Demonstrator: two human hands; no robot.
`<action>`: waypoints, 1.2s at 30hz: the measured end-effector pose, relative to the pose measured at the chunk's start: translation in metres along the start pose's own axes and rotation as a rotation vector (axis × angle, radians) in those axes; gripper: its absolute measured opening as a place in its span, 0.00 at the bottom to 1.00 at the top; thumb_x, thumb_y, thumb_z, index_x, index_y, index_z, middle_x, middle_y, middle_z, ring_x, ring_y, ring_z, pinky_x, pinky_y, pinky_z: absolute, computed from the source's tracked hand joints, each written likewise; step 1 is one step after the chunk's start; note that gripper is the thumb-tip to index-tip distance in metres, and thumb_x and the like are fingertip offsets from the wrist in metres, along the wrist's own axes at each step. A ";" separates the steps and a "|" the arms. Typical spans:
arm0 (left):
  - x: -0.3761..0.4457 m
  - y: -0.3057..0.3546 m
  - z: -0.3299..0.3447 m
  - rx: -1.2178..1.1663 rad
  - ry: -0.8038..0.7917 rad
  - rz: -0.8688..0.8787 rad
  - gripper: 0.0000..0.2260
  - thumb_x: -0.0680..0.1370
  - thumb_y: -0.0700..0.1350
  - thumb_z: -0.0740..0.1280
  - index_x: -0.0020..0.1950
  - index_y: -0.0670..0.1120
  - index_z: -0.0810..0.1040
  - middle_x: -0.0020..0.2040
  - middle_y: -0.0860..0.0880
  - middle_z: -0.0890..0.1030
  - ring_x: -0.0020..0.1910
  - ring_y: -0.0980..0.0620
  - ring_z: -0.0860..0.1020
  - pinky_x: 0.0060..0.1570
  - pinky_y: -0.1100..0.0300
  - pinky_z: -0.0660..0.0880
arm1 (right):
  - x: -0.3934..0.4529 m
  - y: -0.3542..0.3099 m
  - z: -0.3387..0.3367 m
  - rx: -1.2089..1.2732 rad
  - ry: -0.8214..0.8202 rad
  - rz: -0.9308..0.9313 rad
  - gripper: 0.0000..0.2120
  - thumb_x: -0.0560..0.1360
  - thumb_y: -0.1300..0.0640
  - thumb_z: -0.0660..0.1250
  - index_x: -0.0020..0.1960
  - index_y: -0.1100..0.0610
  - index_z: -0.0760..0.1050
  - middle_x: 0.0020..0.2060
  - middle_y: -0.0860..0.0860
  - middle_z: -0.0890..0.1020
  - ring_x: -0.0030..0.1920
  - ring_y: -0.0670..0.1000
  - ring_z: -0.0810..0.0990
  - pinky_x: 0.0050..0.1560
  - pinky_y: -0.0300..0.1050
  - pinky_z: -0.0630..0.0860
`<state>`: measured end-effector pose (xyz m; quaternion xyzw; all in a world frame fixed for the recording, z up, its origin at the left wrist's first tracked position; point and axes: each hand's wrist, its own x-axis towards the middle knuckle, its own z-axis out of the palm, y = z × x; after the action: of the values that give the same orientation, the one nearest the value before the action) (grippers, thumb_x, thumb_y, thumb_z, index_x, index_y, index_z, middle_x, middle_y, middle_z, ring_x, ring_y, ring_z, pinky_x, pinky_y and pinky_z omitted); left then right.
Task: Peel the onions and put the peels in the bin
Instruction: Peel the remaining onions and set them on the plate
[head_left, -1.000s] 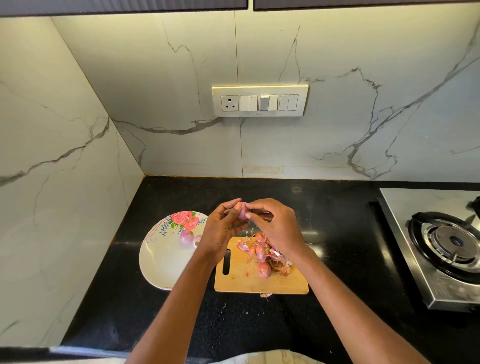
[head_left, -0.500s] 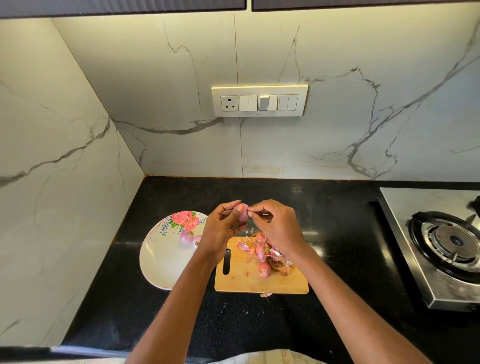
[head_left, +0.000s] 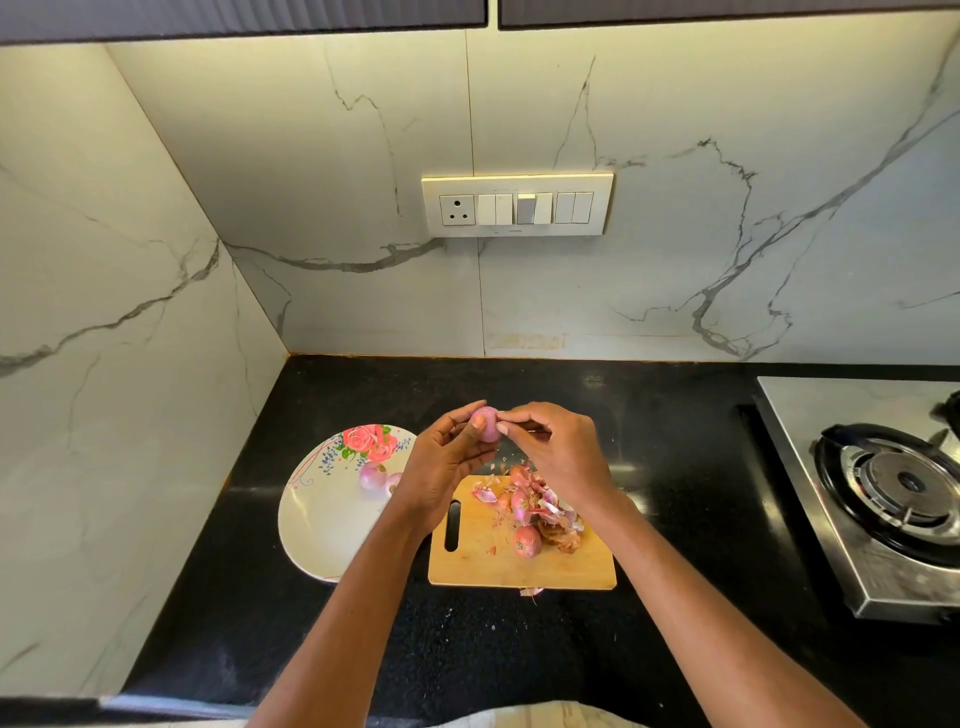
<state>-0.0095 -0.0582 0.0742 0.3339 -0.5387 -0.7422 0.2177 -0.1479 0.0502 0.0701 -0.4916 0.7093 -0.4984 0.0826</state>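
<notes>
So, holding a small pink onion (head_left: 487, 423) up above the far edge of the board (head_left: 522, 564), left hand (head_left: 447, 467) curled around it with fingertips pinching from the left side. Right hand (head_left: 563, 457) pinched against the onion's right side, thumb and forefinger pressed together right at the skin; can't tell whether any peel is actually caught between them. Down on the board: pile of peels (head_left: 540, 506) mixed with a few unpeeled onions, one reddish onion (head_left: 527, 540) sitting at the near edge of the pile. One stray peel scrap (head_left: 531, 591) lying on the black bench (head_left: 519, 649) just off the board's near edge. Floral plate (head_left: 322, 525) just left of the board, with peeled onions (head_left: 374, 475) near its far rim. Stove (head_left: 893, 488) off to the right, well apart. No bin spotted.
</notes>
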 end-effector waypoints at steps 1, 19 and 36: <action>0.000 0.000 0.000 0.006 -0.003 -0.002 0.15 0.79 0.46 0.68 0.65 0.47 0.79 0.59 0.45 0.85 0.58 0.44 0.84 0.62 0.48 0.79 | 0.000 0.001 0.000 -0.013 0.012 -0.020 0.09 0.76 0.56 0.74 0.56 0.55 0.85 0.47 0.47 0.86 0.48 0.43 0.84 0.48 0.34 0.80; -0.002 -0.003 0.003 0.055 0.002 0.043 0.20 0.76 0.50 0.70 0.67 0.46 0.77 0.61 0.44 0.83 0.58 0.45 0.84 0.62 0.48 0.79 | 0.000 -0.002 0.007 -0.045 0.071 0.092 0.06 0.75 0.57 0.75 0.51 0.56 0.83 0.43 0.46 0.84 0.43 0.42 0.83 0.45 0.29 0.79; 0.002 -0.001 0.002 0.091 -0.015 0.018 0.18 0.80 0.54 0.64 0.67 0.48 0.78 0.59 0.47 0.84 0.58 0.47 0.83 0.60 0.53 0.80 | 0.005 -0.003 -0.002 0.081 -0.099 0.129 0.12 0.76 0.52 0.74 0.59 0.47 0.81 0.52 0.40 0.82 0.53 0.37 0.81 0.50 0.29 0.78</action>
<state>-0.0126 -0.0581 0.0735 0.3331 -0.5765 -0.7174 0.2049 -0.1496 0.0474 0.0750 -0.4652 0.7138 -0.4954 0.1695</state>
